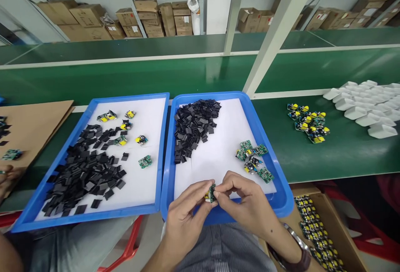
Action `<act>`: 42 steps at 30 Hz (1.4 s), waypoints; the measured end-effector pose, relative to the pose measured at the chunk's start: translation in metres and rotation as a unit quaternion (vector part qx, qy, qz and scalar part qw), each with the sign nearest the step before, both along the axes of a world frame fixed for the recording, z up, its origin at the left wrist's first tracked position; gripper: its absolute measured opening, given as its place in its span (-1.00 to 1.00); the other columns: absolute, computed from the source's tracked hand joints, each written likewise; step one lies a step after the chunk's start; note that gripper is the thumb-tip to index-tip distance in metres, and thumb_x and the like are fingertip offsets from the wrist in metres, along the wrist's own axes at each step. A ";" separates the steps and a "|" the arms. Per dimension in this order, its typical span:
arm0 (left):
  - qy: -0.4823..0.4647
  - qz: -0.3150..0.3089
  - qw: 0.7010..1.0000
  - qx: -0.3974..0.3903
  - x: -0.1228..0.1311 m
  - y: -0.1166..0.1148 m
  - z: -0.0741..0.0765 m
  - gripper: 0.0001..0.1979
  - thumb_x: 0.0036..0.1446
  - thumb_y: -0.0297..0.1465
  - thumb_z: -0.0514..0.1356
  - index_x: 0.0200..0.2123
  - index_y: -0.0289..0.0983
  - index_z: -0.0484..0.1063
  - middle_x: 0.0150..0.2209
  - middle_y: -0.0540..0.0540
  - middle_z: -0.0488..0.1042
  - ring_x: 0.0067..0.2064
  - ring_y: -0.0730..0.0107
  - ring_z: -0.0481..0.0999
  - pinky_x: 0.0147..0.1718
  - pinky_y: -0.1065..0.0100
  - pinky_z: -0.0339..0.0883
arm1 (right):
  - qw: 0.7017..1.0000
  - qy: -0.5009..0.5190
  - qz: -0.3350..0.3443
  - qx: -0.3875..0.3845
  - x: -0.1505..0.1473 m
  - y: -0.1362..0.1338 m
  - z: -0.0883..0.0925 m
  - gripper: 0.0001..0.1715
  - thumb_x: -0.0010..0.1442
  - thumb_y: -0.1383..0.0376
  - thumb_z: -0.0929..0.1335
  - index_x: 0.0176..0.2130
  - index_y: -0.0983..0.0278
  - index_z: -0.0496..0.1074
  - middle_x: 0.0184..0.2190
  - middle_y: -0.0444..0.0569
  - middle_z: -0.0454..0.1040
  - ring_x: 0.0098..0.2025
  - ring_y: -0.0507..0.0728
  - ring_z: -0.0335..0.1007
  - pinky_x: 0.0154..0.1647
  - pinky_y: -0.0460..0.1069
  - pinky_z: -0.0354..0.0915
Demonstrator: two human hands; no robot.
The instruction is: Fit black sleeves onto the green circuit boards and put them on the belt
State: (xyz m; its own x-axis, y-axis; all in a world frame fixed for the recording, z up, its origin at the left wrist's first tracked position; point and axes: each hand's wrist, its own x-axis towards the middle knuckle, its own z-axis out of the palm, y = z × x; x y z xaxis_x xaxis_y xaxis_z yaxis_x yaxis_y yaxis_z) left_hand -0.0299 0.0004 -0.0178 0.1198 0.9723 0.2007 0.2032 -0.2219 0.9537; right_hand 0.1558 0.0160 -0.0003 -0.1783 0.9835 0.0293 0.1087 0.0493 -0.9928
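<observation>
Over the front edge of the right blue tray (pixel 283 180), my left hand (pixel 190 211) pinches a small green circuit board (pixel 211 193) with a yellow part on it. My right hand (pixel 242 199) meets it from the other side, its thumb and forefinger closed at the board's right edge; whether they hold anything else is hidden. A heap of black rectangular pieces (pixel 195 126) lies at the tray's back left. Several circuit boards (pixel 265 174) are grouped on the tray's right side.
A second blue tray (pixel 165 138) holds black pieces and boards. More boards (pixel 308 122) and white plastic holders (pixel 371 105) stand on the green bench at right. Below, a cardboard box (pixel 346 234) holds rows of boards. Another person's hand (pixel 9 178) shows at far left.
</observation>
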 end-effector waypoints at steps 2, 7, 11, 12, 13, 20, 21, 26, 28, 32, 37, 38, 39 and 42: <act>0.002 -0.007 1.000 0.004 0.000 0.000 0.000 -0.51 0.22 -0.55 0.38 0.14 0.05 0.60 0.04 -0.10 0.67 0.01 0.15 0.70 -0.04 0.24 0.66 | 0.999 -0.018 0.015 0.026 0.004 0.001 0.003 -0.87 0.30 0.41 0.40 -0.29 0.22 0.55 -0.40 -0.13 0.47 -0.35 0.06 0.43 -0.31 -0.04 0.34; 0.013 -0.040 0.998 0.042 0.002 0.001 0.000 -0.47 0.27 -0.60 0.32 0.21 0.02 0.54 0.06 -0.10 0.65 0.04 0.18 0.68 0.03 0.21 0.65 | 0.996 -0.053 0.060 0.046 0.013 0.003 0.009 -0.82 0.33 0.44 0.37 -0.29 0.22 0.52 -0.38 -0.13 0.47 -0.32 0.06 0.43 -0.30 -0.04 0.32; 0.061 -0.069 0.988 0.123 0.002 0.000 -0.006 -0.39 0.29 -0.65 0.26 0.32 -0.06 0.43 0.15 -0.14 0.59 0.09 0.21 0.65 0.08 0.23 0.63 | 0.992 -0.071 0.095 0.038 0.020 0.006 0.011 -0.80 0.30 0.49 0.37 -0.32 0.22 0.48 -0.39 -0.15 0.47 -0.33 0.06 0.41 -0.29 -0.05 0.32; 0.077 -0.072 0.985 0.134 0.002 0.000 -0.007 -0.38 0.29 -0.66 0.26 0.33 -0.08 0.41 0.16 -0.15 0.58 0.11 0.22 0.64 0.11 0.23 0.61 | 0.992 -0.068 0.096 0.036 0.021 0.007 0.010 -0.80 0.29 0.50 0.37 -0.32 0.22 0.48 -0.39 -0.15 0.47 -0.33 0.06 0.41 -0.28 -0.05 0.33; 0.088 -0.073 0.984 0.138 0.002 0.000 -0.008 -0.38 0.29 -0.66 0.25 0.33 -0.09 0.40 0.17 -0.15 0.57 0.12 0.23 0.63 0.13 0.24 0.59 | 0.993 -0.062 0.095 0.035 0.022 0.008 0.009 -0.79 0.29 0.50 0.38 -0.32 0.22 0.49 -0.38 -0.14 0.48 -0.33 0.05 0.41 -0.27 -0.05 0.33; 0.023 -0.056 0.998 0.021 0.004 0.000 -0.001 -0.48 0.26 -0.58 0.34 0.22 -0.04 0.50 0.07 -0.07 0.64 -0.04 0.34 0.69 -0.02 0.38 0.64 | 0.997 0.034 0.074 -0.019 0.021 0.006 -0.001 -0.94 0.31 0.35 0.46 -0.21 0.21 0.61 -0.32 -0.10 0.58 -0.28 0.06 0.51 -0.23 -0.05 0.41; 0.004 -0.047 0.999 -0.005 0.004 0.000 0.000 -0.50 0.25 -0.58 0.36 0.19 -0.04 0.52 0.05 -0.05 0.65 -0.09 0.37 0.71 -0.07 0.41 0.65 | 0.997 0.036 0.057 -0.022 0.020 0.004 -0.003 -0.94 0.32 0.35 0.46 -0.19 0.21 0.62 -0.31 -0.09 0.59 -0.27 0.07 0.52 -0.24 -0.05 0.40; -0.026 -0.034 0.999 -0.018 0.005 0.001 0.002 -0.54 0.20 -0.59 0.39 0.10 -0.05 0.58 0.02 -0.05 0.67 -0.03 0.34 0.69 -0.11 0.46 0.63 | 0.999 0.015 0.028 0.006 0.015 -0.001 -0.004 -0.90 0.33 0.38 0.45 -0.20 0.20 0.62 -0.32 -0.10 0.59 -0.28 0.07 0.51 -0.26 -0.05 0.37; -0.014 -0.037 0.999 0.007 0.005 0.002 0.000 -0.52 0.19 -0.58 0.40 0.11 -0.04 0.59 0.02 -0.06 0.67 -0.01 0.34 0.69 -0.10 0.46 0.63 | 0.999 0.007 0.041 0.025 0.016 -0.001 -0.003 -0.86 0.34 0.41 0.43 -0.21 0.20 0.62 -0.34 -0.10 0.57 -0.28 0.07 0.49 -0.25 -0.04 0.36; 0.015 -0.034 0.999 0.038 0.004 0.001 -0.004 -0.50 0.19 -0.59 0.41 0.13 -0.04 0.59 0.03 -0.05 0.67 0.04 0.31 0.69 0.00 0.39 0.63 | 0.995 -0.035 0.083 0.039 0.022 0.002 0.002 -0.82 0.36 0.44 0.39 -0.23 0.22 0.59 -0.34 -0.11 0.52 -0.29 0.07 0.45 -0.26 -0.03 0.32; 0.058 -0.049 0.992 0.099 0.005 0.000 -0.008 -0.49 0.23 -0.64 0.35 0.18 -0.09 0.55 0.07 -0.08 0.65 0.06 0.28 0.68 0.10 0.28 0.61 | 0.990 -0.083 0.105 0.037 0.023 0.006 0.007 -0.76 0.36 0.49 0.35 -0.28 0.22 0.55 -0.35 -0.12 0.51 -0.30 0.06 0.44 -0.25 -0.02 0.30; 0.066 -0.052 0.989 0.118 0.005 0.000 -0.009 -0.47 0.24 -0.66 0.32 0.20 -0.10 0.53 0.09 -0.09 0.64 0.08 0.27 0.67 0.10 0.26 0.61 | 0.991 -0.082 0.098 0.031 0.021 0.006 0.007 -0.75 0.35 0.49 0.36 -0.30 0.22 0.55 -0.36 -0.13 0.52 -0.30 0.06 0.44 -0.25 -0.02 0.31; 0.074 -0.055 0.987 0.132 0.005 0.000 -0.009 -0.45 0.24 -0.68 0.30 0.21 -0.10 0.51 0.10 -0.10 0.63 0.09 0.26 0.67 0.10 0.24 0.61 | 0.994 -0.072 0.086 0.019 0.019 0.007 0.005 -0.76 0.34 0.48 0.37 -0.31 0.22 0.56 -0.37 -0.13 0.52 -0.31 0.06 0.45 -0.26 -0.02 0.32; 0.077 -0.060 0.988 0.119 0.002 0.002 -0.007 -0.45 0.25 -0.66 0.30 0.22 -0.08 0.51 0.10 -0.10 0.62 0.09 0.25 0.65 0.09 0.23 0.62 | 0.996 0.024 0.051 -0.064 0.015 0.006 -0.002 -0.91 0.30 0.36 0.45 -0.28 0.22 0.61 -0.39 -0.13 0.57 -0.36 0.06 0.50 -0.29 -0.02 0.40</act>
State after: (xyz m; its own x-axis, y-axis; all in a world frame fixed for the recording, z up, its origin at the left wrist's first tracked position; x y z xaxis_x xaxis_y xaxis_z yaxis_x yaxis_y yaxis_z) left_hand -0.0277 0.0025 -0.0251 0.2785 0.8763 0.3932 0.3005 -0.4683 0.8309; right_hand 0.1711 0.0217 -0.0019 -0.2785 0.9567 -0.0844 0.0620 -0.0698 -0.9956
